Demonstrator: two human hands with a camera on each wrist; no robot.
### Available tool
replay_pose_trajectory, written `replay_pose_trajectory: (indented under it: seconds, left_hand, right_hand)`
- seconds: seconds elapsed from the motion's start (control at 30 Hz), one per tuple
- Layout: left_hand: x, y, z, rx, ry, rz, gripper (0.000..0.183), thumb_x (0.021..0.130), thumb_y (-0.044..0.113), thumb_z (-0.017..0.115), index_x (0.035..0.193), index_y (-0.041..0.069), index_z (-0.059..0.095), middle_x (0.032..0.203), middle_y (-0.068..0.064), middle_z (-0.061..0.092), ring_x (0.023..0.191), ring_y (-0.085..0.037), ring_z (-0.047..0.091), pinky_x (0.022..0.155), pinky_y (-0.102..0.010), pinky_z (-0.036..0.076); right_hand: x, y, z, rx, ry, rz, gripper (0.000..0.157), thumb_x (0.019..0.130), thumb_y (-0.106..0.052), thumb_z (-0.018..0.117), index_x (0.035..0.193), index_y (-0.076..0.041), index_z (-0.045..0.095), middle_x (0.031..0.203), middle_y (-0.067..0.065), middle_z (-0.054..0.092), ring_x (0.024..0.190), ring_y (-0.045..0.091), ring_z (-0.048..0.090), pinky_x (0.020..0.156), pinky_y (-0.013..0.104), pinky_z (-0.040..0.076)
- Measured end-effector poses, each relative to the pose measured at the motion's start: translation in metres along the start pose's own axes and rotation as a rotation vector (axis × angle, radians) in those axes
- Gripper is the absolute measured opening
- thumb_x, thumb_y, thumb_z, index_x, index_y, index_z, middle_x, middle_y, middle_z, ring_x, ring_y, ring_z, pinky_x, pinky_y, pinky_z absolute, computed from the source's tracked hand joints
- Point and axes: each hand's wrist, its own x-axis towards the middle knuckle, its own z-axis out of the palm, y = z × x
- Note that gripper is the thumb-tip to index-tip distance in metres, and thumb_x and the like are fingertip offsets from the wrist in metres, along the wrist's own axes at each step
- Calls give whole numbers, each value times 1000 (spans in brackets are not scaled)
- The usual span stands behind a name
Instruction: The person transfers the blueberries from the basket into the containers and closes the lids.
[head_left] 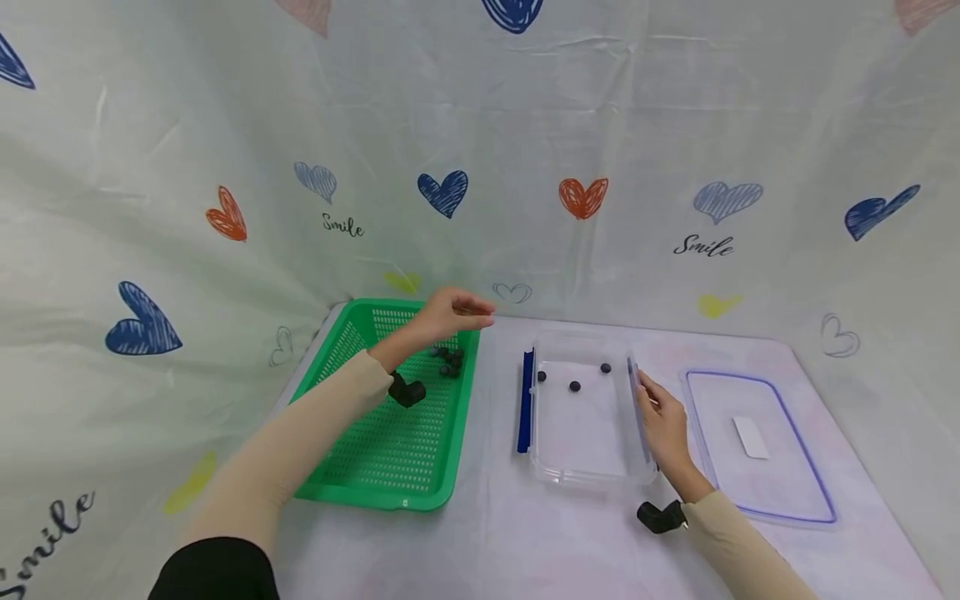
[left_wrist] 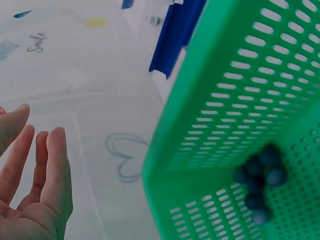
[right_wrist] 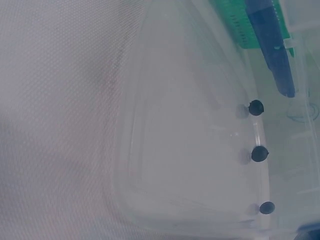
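My left hand (head_left: 455,312) is raised over the far right corner of the green basket (head_left: 467,392), its fingers relaxed and a little apart, with nothing visible between them. Inside the basket lie several blueberries (left_wrist: 255,172), clustered near the right wall. At the right side of a clear plastic container (head_left: 585,477), my right hand (head_left: 663,422) grips the side wall by its lowered latch flap. Three blueberries rest spread over the container's far half, one of them a dark blueberry (head_left: 575,387) near the middle. In the right wrist view that hand is hidden.
Right of the container lies a clear lid (head_left: 723,437) with a blue seal and a white label (head_left: 751,437). A blue latch flap (head_left: 527,402) sticks out from the container's left side, towards the basket. Behind the table hangs a heart-printed curtain (head_left: 510,125).
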Motion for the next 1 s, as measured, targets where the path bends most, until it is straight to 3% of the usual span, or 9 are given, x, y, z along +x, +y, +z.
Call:
replay_pose_trajectory:
  seconds: [0.13,0.37,0.6,0.83,1.0]
  left_hand:
    - [-6,-9,-8,13,27,-15,31,94,17,73,121,3,70,120,-10,69,107,-24,64,93,-38,53]
    - [-17,-32,-19,22,56,-41,42,94,18,73,128,-5,63,127,-19,64,112,-30,62,99,-46,49]
    - [-27,-63,-26,34,97,-122,43,94,21,73,129,-2,64,130,-18,63,118,-32,59,100,-50,48]
    - [-31,-86,-31,46,140,-182,41,94,18,73,129,-2,64,129,-18,64,123,-34,56,101,-48,47]
    - [-29,-102,-35,77,133,-177,42,94,16,73,129,-4,63,127,-19,65,123,-35,56,102,-49,46]
  right_hand:
    - [0,2,0,1,-3,0,42,107,-18,50,144,1,50,138,24,55,108,30,57,73,1,40]
    - [1,3,0,0,-10,2,43,107,-21,49,145,-1,49,139,22,55,102,19,54,73,2,41]
    - [-1,3,1,5,-9,1,43,107,-19,50,145,0,50,139,23,55,103,20,55,73,2,41]
    - [-1,5,1,10,-14,6,43,107,-21,50,145,0,49,140,23,54,104,20,55,73,3,41]
    - [-1,4,1,21,-15,12,43,107,-21,50,145,-1,49,141,22,54,104,19,56,73,3,41]
